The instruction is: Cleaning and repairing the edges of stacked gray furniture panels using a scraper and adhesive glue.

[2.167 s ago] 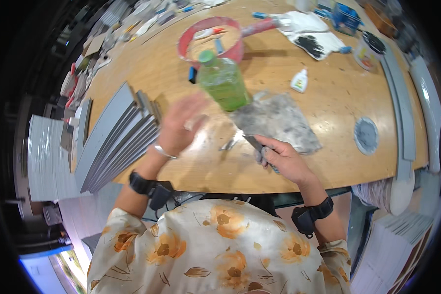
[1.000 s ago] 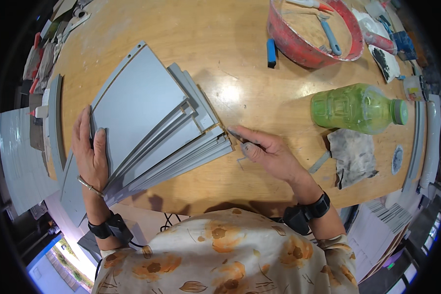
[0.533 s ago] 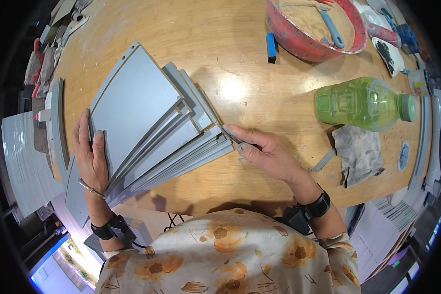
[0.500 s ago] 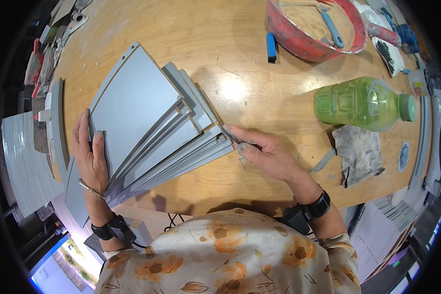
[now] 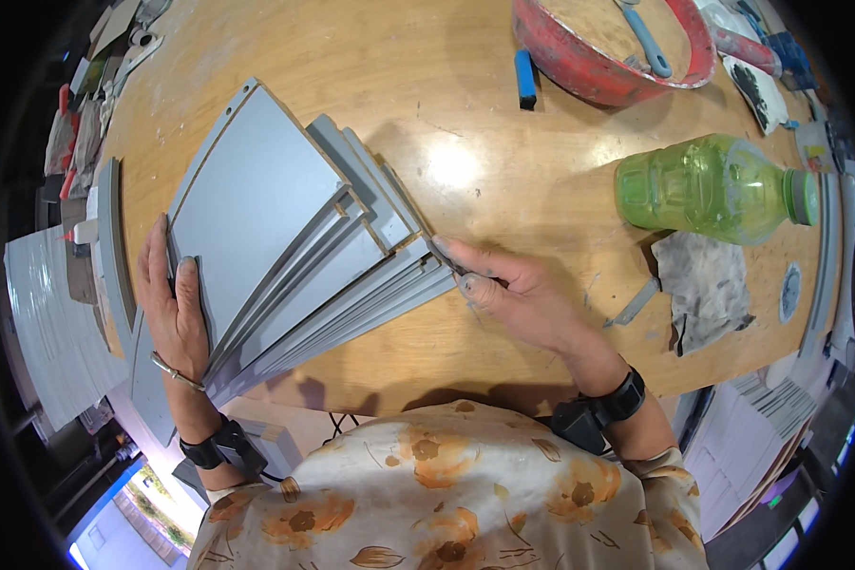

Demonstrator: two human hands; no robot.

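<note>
A stack of grey boards with brown cut edges (image 5: pixel 256 171) lies slanted on the table in front of me, its layers fanned out. My left hand (image 5: pixel 173 304) grips the left side of the top board, thumb on its face and fingers along the edge. At the stack's right corner, my right hand (image 5: pixel 522 290) pinches a small dark, flat piece between thumb and index finger. That piece touches the board edges; its exact kind is hard to make out.
A red tub (image 5: pixel 598 71) of tan filler holds a blue-handled tool (image 5: pixel 648 43). Near it lies a blue block (image 5: pixel 525 80). To the right are a green bottle (image 5: pixel 712 190) on its side, a stained cloth (image 5: pixel 703 290) and a grey strip (image 5: pixel 636 302). More panels (image 5: pixel 62 323) stand left.
The whole view has shifted slightly, with the tub higher in the picture. Both hands keep nearly the same places on the boards.
</note>
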